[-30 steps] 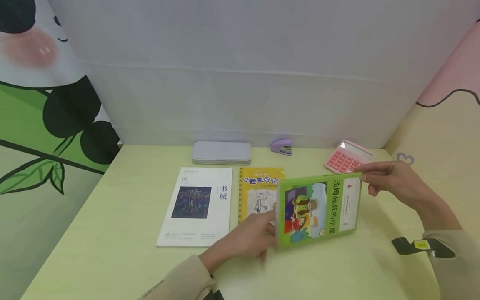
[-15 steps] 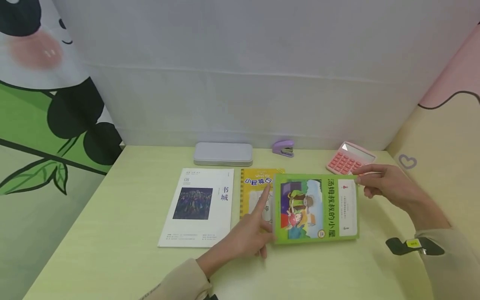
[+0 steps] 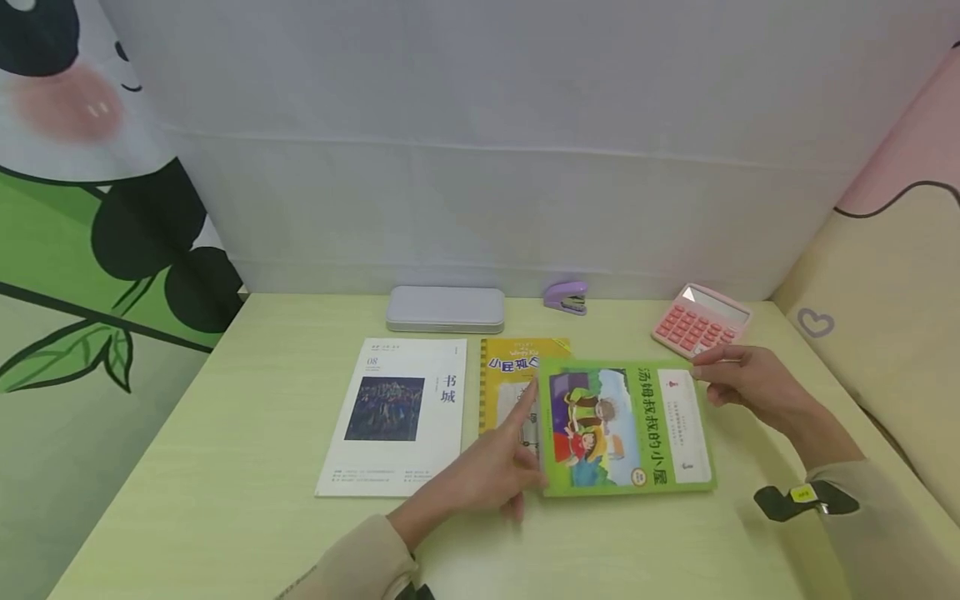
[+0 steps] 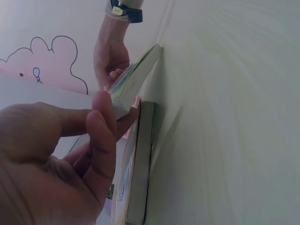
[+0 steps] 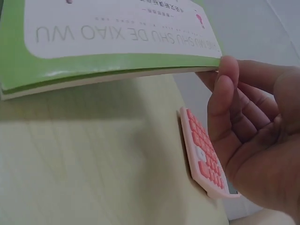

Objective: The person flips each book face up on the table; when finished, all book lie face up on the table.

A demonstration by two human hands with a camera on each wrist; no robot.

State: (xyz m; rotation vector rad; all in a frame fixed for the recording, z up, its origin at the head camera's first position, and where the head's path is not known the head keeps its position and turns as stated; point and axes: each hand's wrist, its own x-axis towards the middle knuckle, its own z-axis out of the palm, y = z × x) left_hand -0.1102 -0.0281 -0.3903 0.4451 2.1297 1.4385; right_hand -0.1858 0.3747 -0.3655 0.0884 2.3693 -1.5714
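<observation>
A green-bordered picture book lies sideways between both hands in the head view, its cover up. My right hand pinches its upper right corner between thumb and fingers; the right wrist view shows that edge raised above the table. At the book's left edge, my left hand holds on with the index finger stretched along the edge and the other fingers curled. Partly under the green book in the head view is a yellow spiral-bound book, its right part hidden. A white magazine lies left of it.
Along the back of the table are a grey flat case, a purple stapler and a pink calculator. The calculator sits just behind the right hand. A white cloth hangs behind the table.
The green book has tipped flatter and come down slightly, shifting a little left. My right hand moved left and lower with its corner; my left index finger stretched out along the book's edge.
</observation>
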